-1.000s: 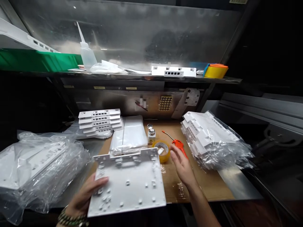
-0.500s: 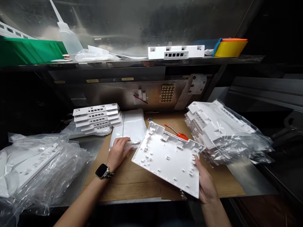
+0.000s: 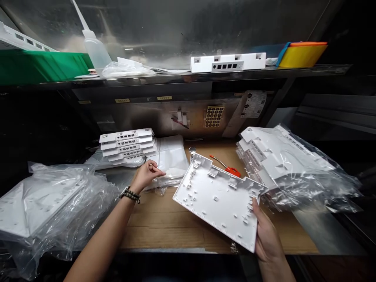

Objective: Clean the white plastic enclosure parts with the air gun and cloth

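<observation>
My right hand grips a white plastic housing panel by its right edge, thumb on top. The panel is tilted, its ribbed inner side with small clips and posts facing up. My left hand has thumb and fingertips pinched together at the front edge of a stack of clear plastic bags. Whether a bag's thin film is between those fingertips cannot be made out. Behind the panel lies an orange-handled tool with a thin bent metal shaft.
Several white housings are stacked at the back left. Bagged housings lie in piles at left and right. Cardboard covers the bench. The shelf above holds a green bin, a squeeze bottle and another housing.
My left hand has gone from lying with fingers stretched over the bags to a raised pinch, its wrist turned. The panel stays in my right hand; the whole view has shifted slightly.
</observation>
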`<state>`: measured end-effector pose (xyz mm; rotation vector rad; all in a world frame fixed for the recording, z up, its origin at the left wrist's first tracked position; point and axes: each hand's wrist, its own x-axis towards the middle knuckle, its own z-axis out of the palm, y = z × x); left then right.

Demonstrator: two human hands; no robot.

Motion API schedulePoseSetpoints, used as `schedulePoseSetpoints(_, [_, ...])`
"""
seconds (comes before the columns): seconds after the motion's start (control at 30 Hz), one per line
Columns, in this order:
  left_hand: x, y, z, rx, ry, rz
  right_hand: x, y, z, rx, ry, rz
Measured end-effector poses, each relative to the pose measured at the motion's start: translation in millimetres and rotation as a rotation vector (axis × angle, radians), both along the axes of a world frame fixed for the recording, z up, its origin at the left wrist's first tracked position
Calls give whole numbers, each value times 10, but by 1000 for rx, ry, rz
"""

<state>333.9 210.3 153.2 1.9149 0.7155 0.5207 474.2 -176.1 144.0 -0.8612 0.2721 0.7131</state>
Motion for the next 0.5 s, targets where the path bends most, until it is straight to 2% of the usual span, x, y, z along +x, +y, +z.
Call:
schedulePoseSetpoints(0.13, [46, 215, 93, -188, 4, -104, -23, 15, -55, 7, 38, 61])
schedulePoseSetpoints(0.3, [118, 276, 140, -205, -23, -124, -51, 123, -71, 44, -41, 169])
schedulePoseSetpoints(0.4, [188, 238, 132, -139, -13, -144, -95, 395, 4, 62, -149, 307])
schedulePoseSetpoints(0.5, [277, 211, 103, -34, -7, -159, -157, 799, 142, 39, -356, 442])
